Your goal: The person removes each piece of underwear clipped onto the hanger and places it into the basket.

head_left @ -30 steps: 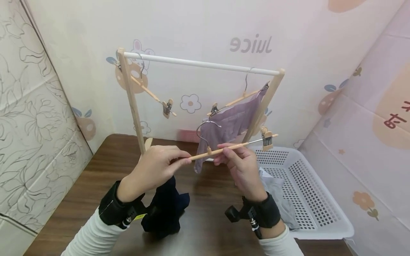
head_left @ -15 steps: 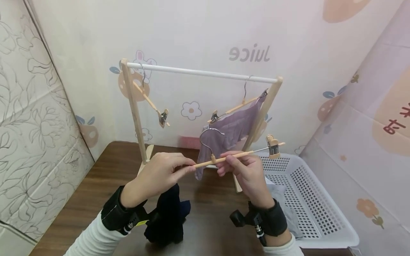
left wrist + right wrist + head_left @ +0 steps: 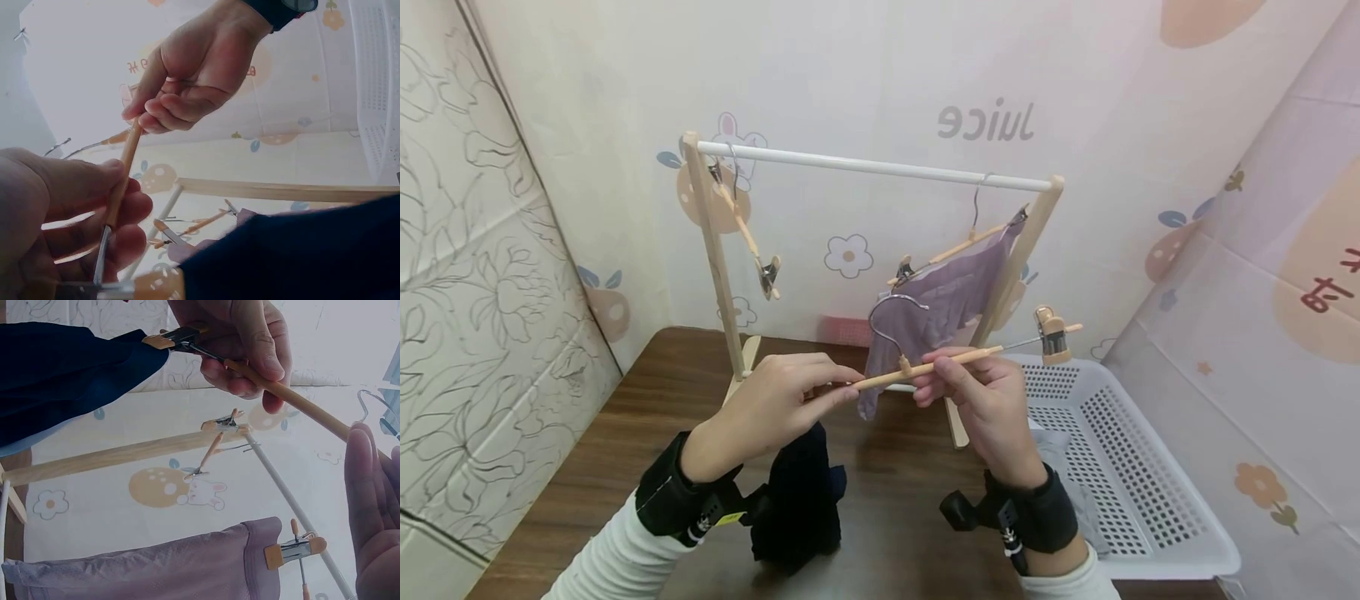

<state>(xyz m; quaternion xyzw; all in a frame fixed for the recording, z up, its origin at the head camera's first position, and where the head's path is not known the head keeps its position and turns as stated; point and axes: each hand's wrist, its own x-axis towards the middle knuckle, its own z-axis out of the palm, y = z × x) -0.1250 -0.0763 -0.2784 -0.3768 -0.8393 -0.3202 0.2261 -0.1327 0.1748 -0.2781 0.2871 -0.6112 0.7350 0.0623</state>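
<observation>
The wooden hanger (image 3: 925, 367), pinched by both the left hand (image 3: 775, 404) and right hand (image 3: 981, 396), has been tilted slightly higher at its free clip (image 3: 1051, 333), the dark garment (image 3: 797, 500) staying clipped.

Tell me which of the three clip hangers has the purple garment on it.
The right-hand hanger on the rail: the purple garment is clipped to it. The left-hand hanger on the rail is bare; the held hanger carries the dark navy garment.

A slim wooden clip hanger with a silver wire hook (image 3: 951, 360) is held nearly level above the dark brown table, its hook pointing upward. A dark navy garment (image 3: 797, 496) hangs from the clip at its left end, drooping to the tabletop; the clip at the right end (image 3: 1051, 333) grips nothing.
</observation>
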